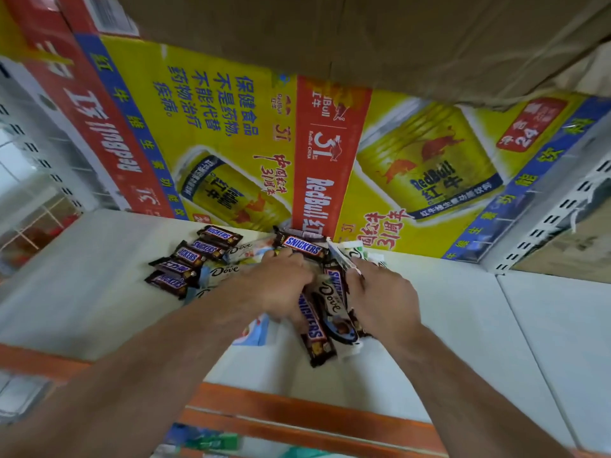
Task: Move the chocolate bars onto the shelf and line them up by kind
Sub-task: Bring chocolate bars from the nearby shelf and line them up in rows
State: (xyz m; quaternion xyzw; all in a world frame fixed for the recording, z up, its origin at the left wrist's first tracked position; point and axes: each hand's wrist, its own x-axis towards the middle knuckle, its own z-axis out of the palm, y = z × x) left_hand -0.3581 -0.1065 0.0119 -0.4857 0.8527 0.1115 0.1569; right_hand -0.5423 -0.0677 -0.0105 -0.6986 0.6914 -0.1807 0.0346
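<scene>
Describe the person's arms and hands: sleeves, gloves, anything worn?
Nothing worn that shows. The left hand and right hand are bare: no gloves, and no rings that I can make out. The left arm and right arm are bare down to the frame edge, with no sleeves, watch or wristbands. The left hand is a little blurred.

Five brown Snickers bars (188, 256) lie side by side in a slanting row on the white shelf (99, 276), left of centre, logos up. Pale Dove bars (226, 271) lie just beside that row and partly under it. One more Snickers bar (302, 247) lies crosswise further back. In the middle, a loose heap (325, 312) of mixed bars fans toward the shelf's front: a long Snickers, a white Dove with dark script, and another Snickers behind. They overlap and tilt, gripped between the left hand (281, 285) and right hand (380, 292).
</scene>
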